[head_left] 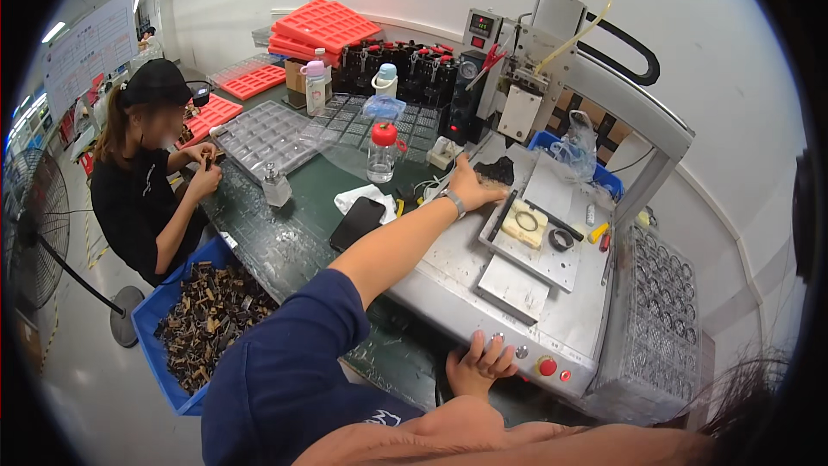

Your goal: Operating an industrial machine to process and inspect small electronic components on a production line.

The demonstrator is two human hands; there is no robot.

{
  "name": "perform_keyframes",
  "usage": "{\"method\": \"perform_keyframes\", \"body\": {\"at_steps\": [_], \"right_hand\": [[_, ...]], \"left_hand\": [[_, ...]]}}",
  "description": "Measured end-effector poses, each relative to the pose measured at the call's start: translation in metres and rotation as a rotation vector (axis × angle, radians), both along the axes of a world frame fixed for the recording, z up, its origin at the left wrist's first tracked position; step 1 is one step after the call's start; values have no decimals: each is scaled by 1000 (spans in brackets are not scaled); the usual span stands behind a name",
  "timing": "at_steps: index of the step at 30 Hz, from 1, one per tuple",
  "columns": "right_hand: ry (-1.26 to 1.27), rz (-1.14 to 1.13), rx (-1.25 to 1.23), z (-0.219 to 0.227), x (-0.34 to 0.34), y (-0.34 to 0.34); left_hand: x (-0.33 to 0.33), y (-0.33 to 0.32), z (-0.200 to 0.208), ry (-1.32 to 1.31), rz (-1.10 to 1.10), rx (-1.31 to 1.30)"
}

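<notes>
1. At the left side of the bed of the benchtop gantry machine (pixel 448 266): left hand (pixel 473 187), with a wristwatch (pixel 454 202) on the wrist, one digit pointing upward, the others reaching rightward, just beside a black crumpled piece (pixel 495 171) (clamped on that piece or merely near, cannot tell).
2. At the machine's front edge, below the left hand: right hand (pixel 476 368), fingers bent, slightly apart, laid against the control panel beside the silver push buttons (pixel 521 351). Pressing or resting, cannot tell. Farther right, a large red push button (pixel 547 367).
3. On the bed, right of the left hand: metal fixture plate (pixel 552 269), bearing a cream block (pixel 517 232) with a thin dark ring on top; to the block's right, a thicker black ring (pixel 561 246).
4. On the green bench left of the machine: smartphone (pixel 358 224) partly on a white cloth (pixel 347 198); behind, a clear bottle (pixel 380 160) with a red lid.
5. At far left: seated co-worker (pixel 129 190), both hands raised together around a small part; nearer, a blue crate (pixel 153 354) heaped with small brass-coloured and black parts (pixel 211 319).
6. Along the machine's right side: stacked clear trays (pixel 655 302) of rings.
</notes>
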State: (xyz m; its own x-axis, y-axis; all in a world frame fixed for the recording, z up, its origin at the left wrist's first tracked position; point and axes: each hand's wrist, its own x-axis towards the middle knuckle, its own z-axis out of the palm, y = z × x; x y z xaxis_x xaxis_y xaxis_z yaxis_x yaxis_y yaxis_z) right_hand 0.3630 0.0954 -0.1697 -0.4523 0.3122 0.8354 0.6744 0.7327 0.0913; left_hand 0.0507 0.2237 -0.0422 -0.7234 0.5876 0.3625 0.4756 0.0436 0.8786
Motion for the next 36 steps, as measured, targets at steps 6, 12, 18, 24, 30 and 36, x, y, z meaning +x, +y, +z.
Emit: {"method": "perform_keyframes", "body": {"at_steps": [6,12,18,24,30,36], "right_hand": [[-15,-22,-26,-2,2,1],[-46,-71,-40,-10,4,1],[-131,-100,83,-9,10,10],[-180,-117,169,-2,12,13],[-88,-81,157,-14,8,17],[-41,-42,-7,-19,6,8]], "left_hand": [[-16,8,19,-1088,-441,274],[-5,2,28,-1245,-458,413],[4,-1,29,-1450,-446,558],[3,-5,33,-1501,-429,637],[5,-10,38,-1522,-378,746],[-5,-9,38,-1522,-339,689]]}}
